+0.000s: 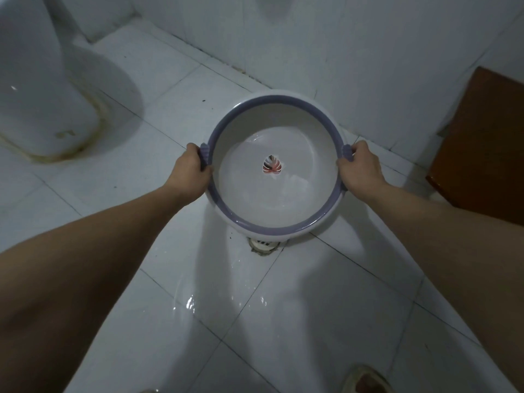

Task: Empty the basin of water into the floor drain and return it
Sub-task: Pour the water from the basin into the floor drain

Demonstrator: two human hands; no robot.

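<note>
A round white basin with a purple rim and a leaf picture on its bottom is held level above the tiled floor. A shallow layer of clear water lies in it. My left hand grips the basin's left handle and my right hand grips its right handle. The floor drain shows just below the basin's near edge, partly hidden by it. Wet patches shine on the tiles nearer to me.
A white toilet stands at the left with a stained base. A brown wooden cabinet stands at the right against the white tiled wall. My slipper shows at the bottom edge.
</note>
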